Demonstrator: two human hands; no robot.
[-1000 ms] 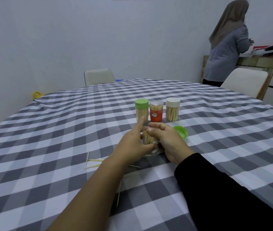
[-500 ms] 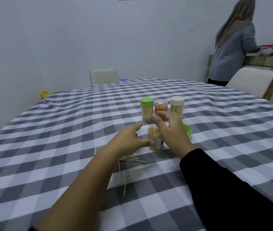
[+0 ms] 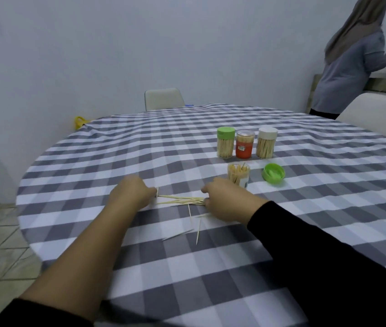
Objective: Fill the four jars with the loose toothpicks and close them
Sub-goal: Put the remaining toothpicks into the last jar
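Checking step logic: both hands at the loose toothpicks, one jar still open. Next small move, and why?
Probably squeeze the toothpick bundle together between the left hand and right hand, then lift it toward the open jar. That jar alone lacks its green lid, and a few stray toothpicks lie nearer.

- A checked tablecloth [image 3: 211,267] covers the round table.
- A white chair [image 3: 163,99] stands at the table's far side.
- A second chair [image 3: 376,114] stands at its right.
- A person in grey [image 3: 350,67] stands beyond it.
- A yellow bag [image 3: 80,122] lies left of the table.
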